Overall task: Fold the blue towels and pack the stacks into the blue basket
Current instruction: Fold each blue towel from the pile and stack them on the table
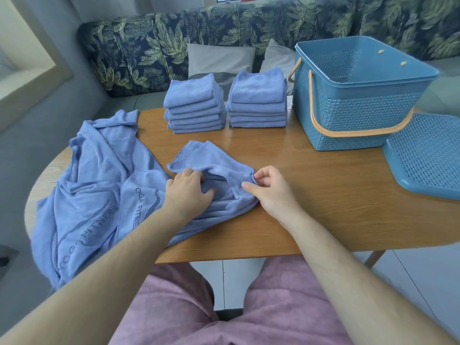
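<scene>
Fingers (249, 186) of the right hand (272, 192) are closed on a corner of the blue towel (199, 155) on the bench (311, 195); the grip of the left hand (189, 192) cannot be told. A fold is judged underway; the corner must be carried across.

towel (219, 168): soft matt cloth, fine nap, stitched hem showing
stacks (258, 95): same fuzzy cloth, matt right through
tabletop (311, 185): wood grain, smooth and glossy, catching light
basket (361, 115): blue plastic, walls embossed in a weave, perforated inside
handle (348, 133): smooth, tan, looks plastic
lid (428, 150): blue plastic, mesh-holed, rim smooth
sofa (149, 46): matt leaf-print fabric
shorts (186, 307): pink cloth, slightly fuzzy, matt
</scene>
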Action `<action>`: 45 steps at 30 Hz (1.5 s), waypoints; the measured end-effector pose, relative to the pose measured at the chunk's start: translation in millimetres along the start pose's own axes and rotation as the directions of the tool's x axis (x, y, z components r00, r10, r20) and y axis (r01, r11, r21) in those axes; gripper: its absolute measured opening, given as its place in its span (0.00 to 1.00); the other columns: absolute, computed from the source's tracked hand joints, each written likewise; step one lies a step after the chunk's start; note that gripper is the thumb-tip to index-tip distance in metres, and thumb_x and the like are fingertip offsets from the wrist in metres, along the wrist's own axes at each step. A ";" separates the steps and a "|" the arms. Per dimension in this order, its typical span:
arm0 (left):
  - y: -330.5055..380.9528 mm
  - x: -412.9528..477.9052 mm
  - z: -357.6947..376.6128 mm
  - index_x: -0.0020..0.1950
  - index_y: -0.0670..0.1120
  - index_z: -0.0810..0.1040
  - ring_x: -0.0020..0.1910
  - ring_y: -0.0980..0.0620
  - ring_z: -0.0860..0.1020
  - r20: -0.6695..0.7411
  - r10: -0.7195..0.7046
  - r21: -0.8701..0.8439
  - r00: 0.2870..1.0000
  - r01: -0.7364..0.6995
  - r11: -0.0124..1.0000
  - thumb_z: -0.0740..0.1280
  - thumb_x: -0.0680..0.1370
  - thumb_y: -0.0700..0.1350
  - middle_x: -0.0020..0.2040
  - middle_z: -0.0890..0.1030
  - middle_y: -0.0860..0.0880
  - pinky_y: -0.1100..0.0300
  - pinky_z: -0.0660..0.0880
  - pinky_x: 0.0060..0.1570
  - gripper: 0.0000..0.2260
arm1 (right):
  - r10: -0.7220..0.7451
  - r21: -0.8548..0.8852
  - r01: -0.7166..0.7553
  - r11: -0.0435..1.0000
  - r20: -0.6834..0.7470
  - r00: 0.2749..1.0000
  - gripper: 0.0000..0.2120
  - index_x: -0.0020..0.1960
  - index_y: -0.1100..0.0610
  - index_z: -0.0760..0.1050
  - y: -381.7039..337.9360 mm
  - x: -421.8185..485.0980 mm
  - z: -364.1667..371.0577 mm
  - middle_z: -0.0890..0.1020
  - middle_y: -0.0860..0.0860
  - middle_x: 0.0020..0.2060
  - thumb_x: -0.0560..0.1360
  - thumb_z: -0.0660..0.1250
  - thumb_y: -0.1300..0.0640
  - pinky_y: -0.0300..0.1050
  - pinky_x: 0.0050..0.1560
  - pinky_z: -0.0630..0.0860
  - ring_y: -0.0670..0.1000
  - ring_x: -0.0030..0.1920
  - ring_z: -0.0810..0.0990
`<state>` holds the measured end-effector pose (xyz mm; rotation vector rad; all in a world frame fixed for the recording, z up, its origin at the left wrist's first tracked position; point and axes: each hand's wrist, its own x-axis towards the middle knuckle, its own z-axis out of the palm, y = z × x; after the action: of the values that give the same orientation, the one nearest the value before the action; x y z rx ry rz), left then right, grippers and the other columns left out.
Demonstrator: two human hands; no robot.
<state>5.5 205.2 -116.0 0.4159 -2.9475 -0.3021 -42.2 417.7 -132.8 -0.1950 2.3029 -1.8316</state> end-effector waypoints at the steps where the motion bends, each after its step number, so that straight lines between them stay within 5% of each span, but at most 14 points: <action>1: 0.4 0.7 -1.6 0.59 0.47 0.76 0.59 0.46 0.75 0.028 -0.044 -0.005 0.999 0.044 0.999 0.67 0.76 0.57 0.55 0.78 0.51 0.51 0.67 0.58 0.17 | -0.004 -0.009 0.004 1.000 -0.005 1.000 0.15 0.50 0.50 0.74 -0.2 -0.1 0.3 0.83 0.47 0.47 0.72 0.78 0.50 0.39 0.49 0.75 0.46 0.50 0.81; 7: 8.1 12.4 -15.2 0.39 0.48 0.74 0.49 0.44 0.78 0.228 -0.209 -0.069 0.951 0.230 0.971 0.62 0.77 0.45 0.40 0.80 0.48 0.52 0.63 0.51 0.07 | 0.014 0.016 -0.014 1.000 0.021 1.000 0.12 0.50 0.53 0.77 -4.0 -0.9 0.1 0.87 0.46 0.42 0.73 0.78 0.51 0.40 0.46 0.77 0.47 0.44 0.85; 13: 1.9 11.1 -26.4 0.47 0.52 0.70 0.40 0.54 0.75 0.131 -0.181 -0.328 0.975 0.215 0.920 0.62 0.79 0.47 0.41 0.79 0.55 0.53 0.62 0.53 0.02 | 0.024 0.117 -0.027 0.993 0.025 0.999 0.08 0.49 0.55 0.78 -8.1 -2.8 -5.7 0.87 0.48 0.41 0.77 0.74 0.52 0.42 0.45 0.80 0.47 0.43 0.85; 16: -3.1 12.7 -43.8 0.47 0.52 0.71 0.39 0.52 0.75 0.095 -0.194 -0.582 0.976 0.212 0.785 0.64 0.79 0.47 0.42 0.79 0.53 0.56 0.71 0.42 0.03 | 0.044 0.305 -0.057 0.951 0.048 0.998 0.07 0.50 0.58 0.78 -17.4 -4.5 -9.7 0.87 0.52 0.42 0.79 0.72 0.54 0.45 0.45 0.83 0.50 0.44 0.86; 21: -10.0 23.0 -87.1 0.43 0.53 0.75 0.28 0.59 0.71 0.021 -0.245 -0.845 0.969 0.148 0.514 0.73 0.75 0.48 0.31 0.76 0.57 0.60 0.65 0.31 0.07 | 0.064 0.457 -0.062 0.887 0.011 0.998 0.06 0.53 0.59 0.76 -38.1 -5.7 -25.8 0.85 0.59 0.51 0.81 0.68 0.55 0.52 0.49 0.84 0.58 0.49 0.87; 25: -20.2 32.2 -129.0 0.40 0.55 0.77 0.31 0.55 0.73 0.056 -0.237 -0.961 0.970 0.117 0.250 0.76 0.73 0.44 0.38 0.79 0.54 0.61 0.68 0.27 0.09 | 0.051 0.441 0.021 0.897 -0.151 0.987 0.05 0.52 0.57 0.72 -66.8 3.7 -39.8 0.83 0.62 0.54 0.83 0.65 0.56 0.45 0.41 0.83 0.56 0.47 0.87; 29: -23.8 42.1 -170.4 0.45 0.49 0.76 0.33 0.54 0.76 0.066 -0.216 -0.995 0.974 0.080 0.056 0.71 0.77 0.37 0.37 0.79 0.51 0.62 0.73 0.31 0.08 | -0.017 0.361 0.110 0.926 -0.251 0.968 0.04 0.55 0.49 0.73 -112.1 17.5 -59.1 0.80 0.61 0.60 0.82 0.66 0.58 0.59 0.53 0.83 0.59 0.53 0.83; 36: -19.6 41.2 -242.3 0.59 0.45 0.79 0.46 0.52 0.84 0.006 -0.139 -0.985 0.990 -0.018 -0.174 0.68 0.79 0.35 0.46 0.85 0.48 0.58 0.80 0.50 0.10 | -0.213 0.303 0.206 0.930 -0.010 0.977 0.07 0.56 0.51 0.81 -221.4 22.5 -101.1 0.83 0.52 0.45 0.80 0.69 0.60 0.45 0.45 0.78 0.51 0.41 0.81; 45: -12.2 21.8 -305.2 0.65 0.46 0.80 0.58 0.49 0.83 -0.050 -0.041 -0.984 0.998 -0.056 -0.169 0.69 0.76 0.38 0.59 0.84 0.46 0.54 0.78 0.56 0.17 | -0.356 0.222 0.348 0.911 -0.003 0.934 0.08 0.54 0.58 0.84 -314.6 -7.1 -131.5 0.87 0.52 0.45 0.77 0.70 0.67 0.38 0.43 0.81 0.47 0.42 0.85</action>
<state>41.3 133.5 179.6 0.0832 -1.5596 -2.2846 -70.8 472.6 202.6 -0.6438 2.1237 -2.2107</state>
